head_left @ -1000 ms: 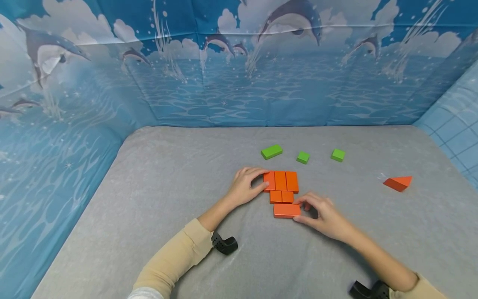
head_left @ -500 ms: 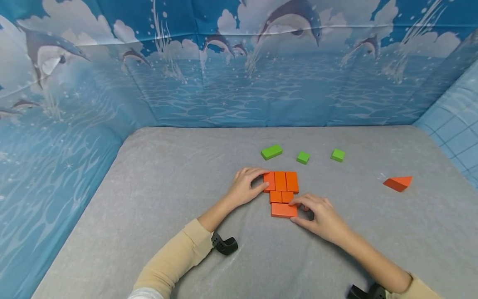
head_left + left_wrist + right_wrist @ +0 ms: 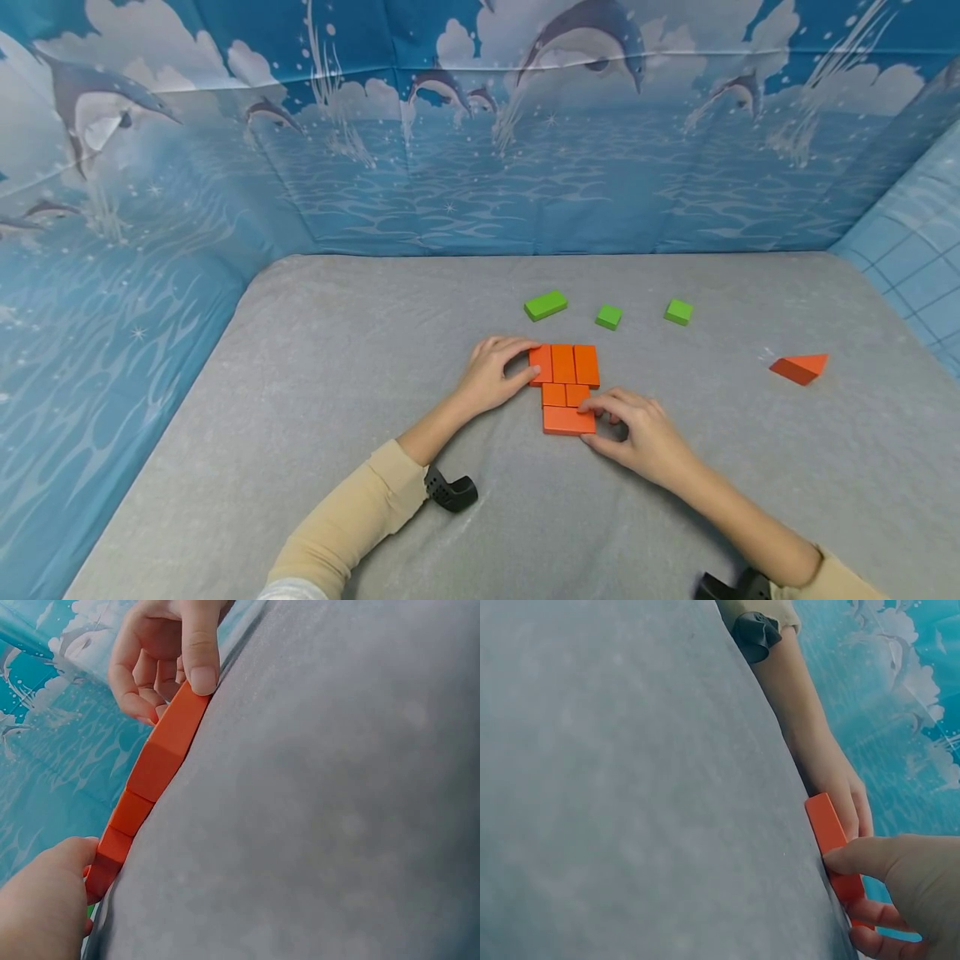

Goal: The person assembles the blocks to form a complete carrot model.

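Note:
Several orange blocks lie flat together on the grey cloth. Three upright rectangular ones form the far row, with two small orange blocks [image 3: 554, 394] below them. Across the near end lies a longer orange block [image 3: 567, 421], touching the small pair. My right hand [image 3: 647, 435] pinches its right end between thumb and fingers; the right wrist view shows the thumb on the orange block's side [image 3: 826, 821]. My left hand [image 3: 491, 372] holds the leftmost far orange block [image 3: 542, 358] with thumb and index finger. In the left wrist view, the blocks run between both hands, seen edge-on.
Beyond the orange group lie a long green block [image 3: 546, 305] and two small green blocks, one nearer [image 3: 608, 317] and one farther right [image 3: 678, 312]. An orange triangular block [image 3: 800, 367] sits at the right. A dolphin-print curtain [image 3: 465, 183] rises behind the table.
My right hand has slid the long orange block left and slightly away from me, up against the two small blocks. My left hand has stayed in place.

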Demonstrator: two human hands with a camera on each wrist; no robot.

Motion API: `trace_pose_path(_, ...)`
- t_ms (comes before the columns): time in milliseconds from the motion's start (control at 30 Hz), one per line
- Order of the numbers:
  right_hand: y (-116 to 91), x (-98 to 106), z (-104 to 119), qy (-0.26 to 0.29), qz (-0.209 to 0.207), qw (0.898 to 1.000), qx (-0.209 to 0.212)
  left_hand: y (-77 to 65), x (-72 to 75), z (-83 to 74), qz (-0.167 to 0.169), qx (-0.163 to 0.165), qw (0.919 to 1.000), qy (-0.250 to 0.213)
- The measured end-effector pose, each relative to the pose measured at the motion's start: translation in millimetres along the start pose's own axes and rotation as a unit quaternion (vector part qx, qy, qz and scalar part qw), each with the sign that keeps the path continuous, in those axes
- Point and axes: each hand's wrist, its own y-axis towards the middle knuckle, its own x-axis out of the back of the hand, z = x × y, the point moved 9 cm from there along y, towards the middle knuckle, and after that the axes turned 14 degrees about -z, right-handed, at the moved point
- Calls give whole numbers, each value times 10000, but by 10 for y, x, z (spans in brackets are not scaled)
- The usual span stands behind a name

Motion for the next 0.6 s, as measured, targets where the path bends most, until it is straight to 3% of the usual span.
trace_pose_path(600,10,-12,6,-110,-4,9999,128,-3,-5,3,2,-25,10000,-21)
